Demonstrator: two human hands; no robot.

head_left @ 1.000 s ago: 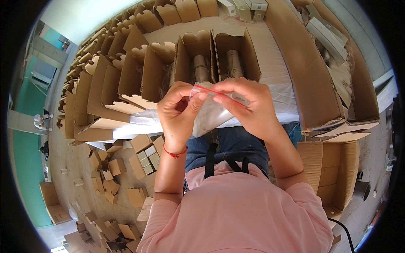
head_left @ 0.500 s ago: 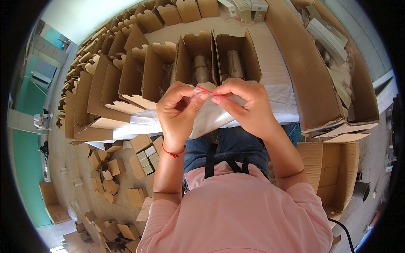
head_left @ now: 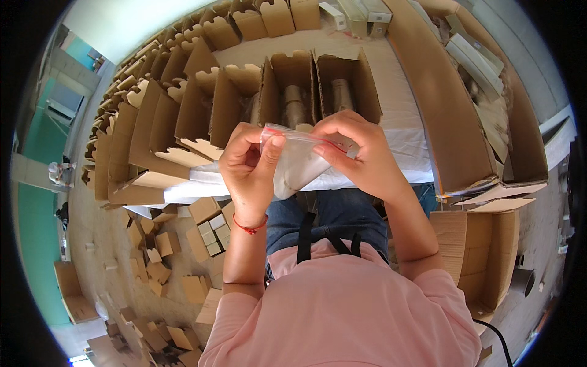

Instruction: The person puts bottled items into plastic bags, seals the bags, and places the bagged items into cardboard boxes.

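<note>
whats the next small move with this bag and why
Probably pinch along the red strip to close it: the left hand and right hand both grip the top edge of the clear bag, thumbs on the strip.

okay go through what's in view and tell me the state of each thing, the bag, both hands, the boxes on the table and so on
Clear zip bag: held up between both hands, red strip along its top edge.
Left hand: pinching the bag's left top corner.
Right hand: pinching the bag's top edge at the right.
Cardboard boxes: open, flaps up, rolls standing inside.
Big carton: open, on the floor at right.
Small boxes: scattered on the floor.
</note>
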